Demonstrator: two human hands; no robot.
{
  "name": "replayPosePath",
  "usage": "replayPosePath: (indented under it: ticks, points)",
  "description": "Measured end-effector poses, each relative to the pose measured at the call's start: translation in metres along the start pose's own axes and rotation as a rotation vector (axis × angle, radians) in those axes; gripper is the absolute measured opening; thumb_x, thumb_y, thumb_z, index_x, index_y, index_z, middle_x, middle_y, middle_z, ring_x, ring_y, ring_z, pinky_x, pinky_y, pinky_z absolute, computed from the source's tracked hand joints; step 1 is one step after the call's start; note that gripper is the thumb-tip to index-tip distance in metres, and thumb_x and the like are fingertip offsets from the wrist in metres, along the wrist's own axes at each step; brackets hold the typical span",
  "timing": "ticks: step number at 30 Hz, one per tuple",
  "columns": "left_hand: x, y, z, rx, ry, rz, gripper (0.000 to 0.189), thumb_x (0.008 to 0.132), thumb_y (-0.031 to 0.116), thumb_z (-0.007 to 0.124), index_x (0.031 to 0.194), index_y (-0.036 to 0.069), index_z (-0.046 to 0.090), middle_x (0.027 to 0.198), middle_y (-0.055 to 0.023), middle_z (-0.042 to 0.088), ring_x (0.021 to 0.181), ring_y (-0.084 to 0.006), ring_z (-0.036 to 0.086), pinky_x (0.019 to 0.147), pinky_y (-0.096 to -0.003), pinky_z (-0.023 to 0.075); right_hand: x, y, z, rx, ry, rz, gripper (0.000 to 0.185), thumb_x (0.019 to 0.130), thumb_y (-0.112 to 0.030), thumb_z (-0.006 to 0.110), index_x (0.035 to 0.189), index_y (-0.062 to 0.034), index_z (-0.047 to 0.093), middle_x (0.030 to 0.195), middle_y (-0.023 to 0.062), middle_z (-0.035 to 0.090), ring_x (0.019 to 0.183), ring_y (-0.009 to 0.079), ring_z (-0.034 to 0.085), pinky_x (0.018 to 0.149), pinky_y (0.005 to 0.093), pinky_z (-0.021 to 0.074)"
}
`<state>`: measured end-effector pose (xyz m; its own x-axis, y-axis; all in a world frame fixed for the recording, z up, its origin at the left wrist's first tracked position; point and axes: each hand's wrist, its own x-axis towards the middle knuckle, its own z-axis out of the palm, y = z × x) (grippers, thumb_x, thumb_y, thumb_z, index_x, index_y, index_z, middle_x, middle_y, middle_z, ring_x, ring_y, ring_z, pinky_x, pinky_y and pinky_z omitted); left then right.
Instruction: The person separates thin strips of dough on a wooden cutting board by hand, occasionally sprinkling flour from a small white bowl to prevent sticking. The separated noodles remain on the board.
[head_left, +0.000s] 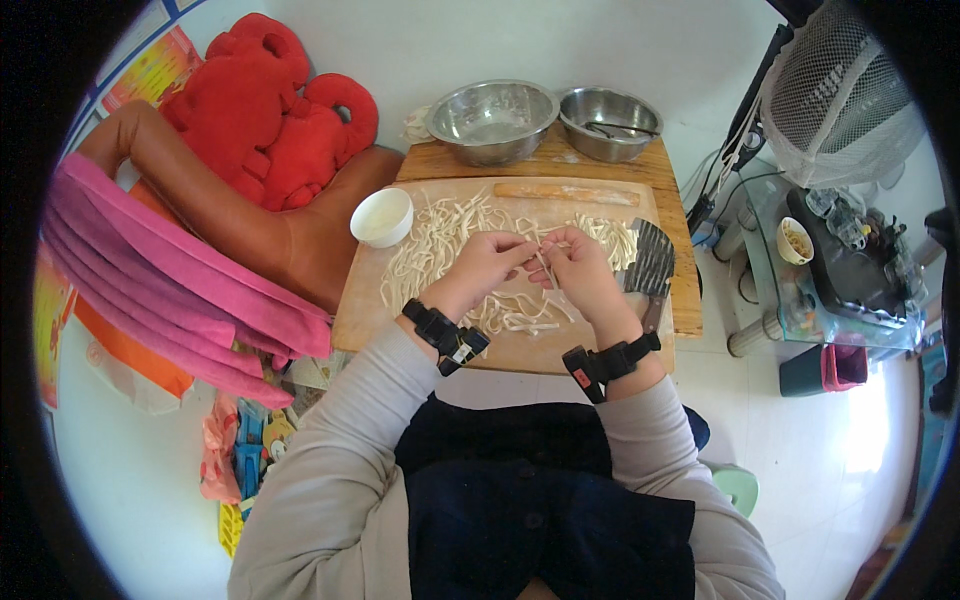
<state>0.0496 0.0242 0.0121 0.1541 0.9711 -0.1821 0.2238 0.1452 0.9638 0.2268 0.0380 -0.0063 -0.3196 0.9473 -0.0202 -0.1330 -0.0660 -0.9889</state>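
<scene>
My left hand and my right hand meet above the middle of a floured wooden board. Between their fingertips they pinch a pale dough noodle strand, which hangs below the right fingers. Loose noodles spread over the board's left side, and more lie beneath my hands. A tighter bunch of cut noodles sits beyond my right hand. Beside it rests a cleaver with a dough-smeared blade, its handle towards me. My fingers partly hide the noodles behind them.
A rolling pin lies along the board's far edge, a white bowl at its left corner. Two steel bowls stand behind on the wooden table. A brown armrest borders the left; a glass table stands right.
</scene>
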Motion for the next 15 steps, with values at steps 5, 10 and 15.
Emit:
replayPosePath:
  ticks: [5, 10, 15]
  points:
    - [0.013, -0.013, -0.016, -0.162, 0.178, 0.002, 0.021, 0.098, 0.028, 0.062, 0.1, 0.009, 0.07, 0.09, 0.0015, 0.07, 0.078, -0.0058, 0.063, 0.067, -0.0194, 0.0471, 0.001, 0.011, -0.002, -0.668, 0.22, -0.161, 0.018, 0.096, -0.015, 0.056, 0.101, 0.002, 0.06, 0.08, 0.0169, 0.07, 0.072, 0.0253, 0.07, 0.064, 0.0351, 0.0554]
    - [0.051, -0.023, -0.045, -0.28, 0.276, 0.124, 0.022, 0.1, 0.019, 0.056, 0.098, -0.001, 0.065, 0.089, -0.0064, 0.071, 0.075, -0.0091, 0.067, 0.065, -0.0207, 0.0531, -0.018, 0.005, -0.003, -1.117, 0.033, -0.004, 0.029, 0.088, -0.025, 0.059, 0.097, 0.002, 0.066, 0.088, 0.0258, 0.069, 0.086, 0.0423, 0.068, 0.077, 0.0485, 0.0552]
    - [0.087, -0.046, -0.044, 0.275, 0.408, 0.311, 0.03, 0.093, 0.022, 0.065, 0.104, -0.006, 0.064, 0.099, -0.0157, 0.07, 0.091, -0.0261, 0.068, 0.078, -0.034, 0.0542, -0.027, -0.006, 0.002, -1.075, -0.159, 0.056, 0.034, 0.085, -0.029, 0.064, 0.098, 0.002, 0.067, 0.096, 0.0267, 0.069, 0.094, 0.0413, 0.067, 0.085, 0.0488, 0.0535]
